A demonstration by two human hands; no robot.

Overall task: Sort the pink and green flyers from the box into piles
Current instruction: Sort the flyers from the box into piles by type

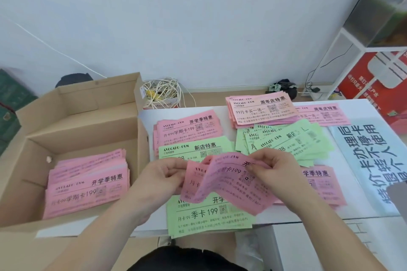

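Held: pink flyers (229, 182), pinched by my left hand (164, 174) and my right hand (271, 167) above table piles; further pink stack in box (83, 121), left

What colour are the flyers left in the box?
Pink, as the head view shows: the flyers in the box.

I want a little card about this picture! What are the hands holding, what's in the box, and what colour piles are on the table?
Hands: left hand and right hand both pinch loose pink flyers
Box: cardboard box on the left, pink stack inside
Green piles: front pile, middle pile, fanned pile
Pink piles: back-left pile, back pile, far-right pile, right pile
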